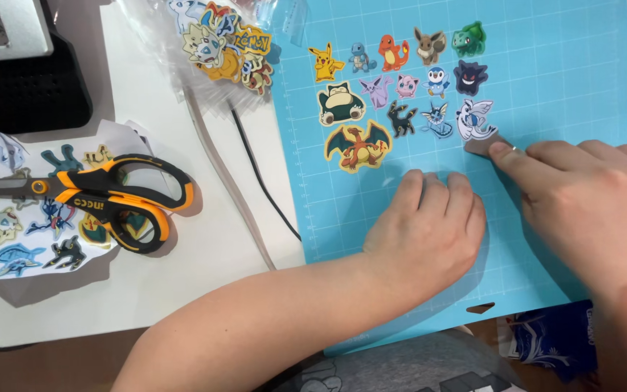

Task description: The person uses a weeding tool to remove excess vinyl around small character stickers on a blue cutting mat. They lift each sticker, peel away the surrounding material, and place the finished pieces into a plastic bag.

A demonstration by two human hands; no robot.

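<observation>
A light blue gridded cutting mat [546, 65] lies on the white table and carries several cut-out cartoon creature stickers [400, 80] in rows. My left hand [426, 232] rests on the mat below them, fingers curled under, holding nothing that I can see. My right hand [582, 196] presses a small grey flat piece [482, 147] against the mat with its fingertips, right under the white-and-blue sticker [473, 120] at the end of the lowest row.
Orange-and-black scissors [110, 199] lie on a partly cut sticker sheet [9, 218] at the left. A pile of stickers in clear wrap [226, 43] sits at the top. A thin black cable [259, 174] runs along the mat's left edge. A dark device [16, 65] fills the top-left corner.
</observation>
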